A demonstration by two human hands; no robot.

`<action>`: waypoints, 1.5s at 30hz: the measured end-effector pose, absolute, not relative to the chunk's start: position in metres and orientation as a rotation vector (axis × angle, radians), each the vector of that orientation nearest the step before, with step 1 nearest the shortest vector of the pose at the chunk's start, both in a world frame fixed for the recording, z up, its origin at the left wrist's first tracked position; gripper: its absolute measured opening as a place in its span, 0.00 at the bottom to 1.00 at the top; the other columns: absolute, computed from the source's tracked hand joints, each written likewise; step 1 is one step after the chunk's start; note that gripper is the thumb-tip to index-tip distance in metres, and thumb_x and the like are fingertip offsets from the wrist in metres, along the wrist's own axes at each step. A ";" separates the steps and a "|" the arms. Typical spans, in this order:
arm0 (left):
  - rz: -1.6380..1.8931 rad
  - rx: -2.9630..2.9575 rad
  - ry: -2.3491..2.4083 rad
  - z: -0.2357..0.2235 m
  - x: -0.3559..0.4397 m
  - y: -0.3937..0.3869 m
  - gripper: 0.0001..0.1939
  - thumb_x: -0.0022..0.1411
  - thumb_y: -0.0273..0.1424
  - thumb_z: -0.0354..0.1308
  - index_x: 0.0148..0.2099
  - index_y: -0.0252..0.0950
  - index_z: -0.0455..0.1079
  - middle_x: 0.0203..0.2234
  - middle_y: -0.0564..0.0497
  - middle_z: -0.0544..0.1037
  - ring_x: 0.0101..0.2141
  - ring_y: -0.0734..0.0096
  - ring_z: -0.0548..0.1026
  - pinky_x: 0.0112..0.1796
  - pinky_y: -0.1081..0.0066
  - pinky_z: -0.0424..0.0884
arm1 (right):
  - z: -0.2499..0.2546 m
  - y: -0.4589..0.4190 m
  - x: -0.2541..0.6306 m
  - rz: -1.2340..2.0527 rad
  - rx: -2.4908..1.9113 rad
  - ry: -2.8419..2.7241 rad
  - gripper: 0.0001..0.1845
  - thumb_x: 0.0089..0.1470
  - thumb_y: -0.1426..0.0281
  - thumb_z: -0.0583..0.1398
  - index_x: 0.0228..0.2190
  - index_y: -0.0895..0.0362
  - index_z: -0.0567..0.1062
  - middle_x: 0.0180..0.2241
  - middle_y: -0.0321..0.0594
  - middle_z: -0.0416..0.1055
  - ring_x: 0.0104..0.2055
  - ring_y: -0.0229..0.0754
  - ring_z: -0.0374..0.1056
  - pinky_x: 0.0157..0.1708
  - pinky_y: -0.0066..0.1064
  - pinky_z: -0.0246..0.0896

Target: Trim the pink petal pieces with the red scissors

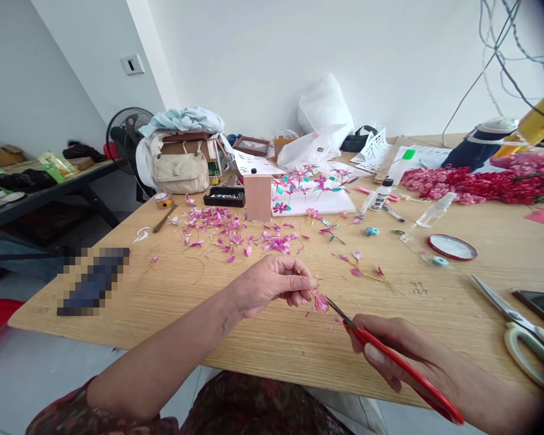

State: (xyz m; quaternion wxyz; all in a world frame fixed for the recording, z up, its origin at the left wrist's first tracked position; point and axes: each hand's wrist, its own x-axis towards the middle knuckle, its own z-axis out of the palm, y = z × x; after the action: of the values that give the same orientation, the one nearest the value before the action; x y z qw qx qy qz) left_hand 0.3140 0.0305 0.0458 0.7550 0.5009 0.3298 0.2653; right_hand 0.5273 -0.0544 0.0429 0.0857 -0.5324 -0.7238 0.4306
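Note:
My left hand (278,281) is closed in a pinch on the gold wire stem of a small pink petal (320,303), which points toward my right hand. My right hand (385,347) is wrapped around red-handled scissors (403,362). Their dark blade tips lie right at the petal's edge; whether they touch it I cannot tell. Just beyond my hands, a gold wire sprig with pink petals (367,273) lies on the wooden table (172,320). Many loose pink petals (217,226) are scattered past my left hand.
Large scissors (510,317) lie at the right by a dark phone-like slab (541,305). Near them are a red-rimmed round lid (452,246) and a clear spray bottle (435,210). Finished-looking flower sprigs (315,181) stand at the back beside a pinkish block (259,198).

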 end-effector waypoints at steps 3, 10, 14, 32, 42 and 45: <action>0.563 1.087 0.711 0.047 0.315 0.030 0.12 0.44 0.33 0.66 0.26 0.31 0.67 0.18 0.54 0.73 0.18 0.84 0.67 0.21 0.81 0.61 | 0.044 -0.055 0.526 1.254 -1.604 -2.172 0.27 0.56 0.47 0.44 0.28 0.55 0.67 0.24 0.37 0.66 0.26 0.39 0.62 0.28 0.28 0.58; 0.540 1.054 0.703 0.045 0.318 0.029 0.12 0.44 0.33 0.66 0.27 0.31 0.67 0.18 0.54 0.73 0.18 0.84 0.67 0.23 0.80 0.61 | 0.044 -0.054 0.524 1.192 -1.613 -2.188 0.25 0.56 0.49 0.45 0.26 0.56 0.68 0.23 0.36 0.67 0.24 0.39 0.61 0.25 0.27 0.57; 0.535 1.053 0.693 0.044 0.317 0.030 0.13 0.44 0.33 0.66 0.27 0.32 0.67 0.19 0.54 0.73 0.18 0.84 0.67 0.23 0.80 0.60 | 0.042 -0.055 0.525 1.137 -1.598 -2.156 0.23 0.56 0.51 0.48 0.24 0.56 0.68 0.25 0.37 0.69 0.26 0.39 0.63 0.25 0.27 0.57; 0.503 1.202 0.661 0.044 0.319 0.035 0.15 0.50 0.39 0.61 0.26 0.32 0.66 0.20 0.54 0.71 0.19 0.83 0.66 0.23 0.79 0.61 | 0.041 -0.051 0.528 1.179 -1.677 -2.218 0.19 0.56 0.57 0.52 0.21 0.56 0.63 0.23 0.34 0.67 0.25 0.38 0.61 0.24 0.25 0.52; 0.448 1.261 0.653 0.045 0.324 0.040 0.17 0.49 0.42 0.62 0.25 0.32 0.66 0.18 0.55 0.70 0.19 0.83 0.65 0.23 0.78 0.59 | 0.043 -0.047 0.528 1.201 -1.675 -2.236 0.20 0.55 0.56 0.52 0.19 0.56 0.61 0.21 0.33 0.62 0.23 0.36 0.57 0.21 0.25 0.48; 0.444 1.266 0.648 0.046 0.325 0.040 0.17 0.49 0.43 0.61 0.25 0.32 0.65 0.18 0.55 0.70 0.18 0.83 0.64 0.23 0.78 0.59 | 0.045 -0.048 0.530 1.202 -1.667 -2.250 0.21 0.55 0.55 0.52 0.19 0.56 0.61 0.21 0.33 0.63 0.23 0.36 0.57 0.21 0.25 0.48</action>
State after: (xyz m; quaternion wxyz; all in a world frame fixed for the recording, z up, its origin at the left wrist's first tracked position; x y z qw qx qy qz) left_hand 0.3249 0.0403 0.0458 0.7351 0.5759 0.2951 0.2020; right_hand 0.5302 -0.0480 0.0449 0.0469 -0.5465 -0.7374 0.3941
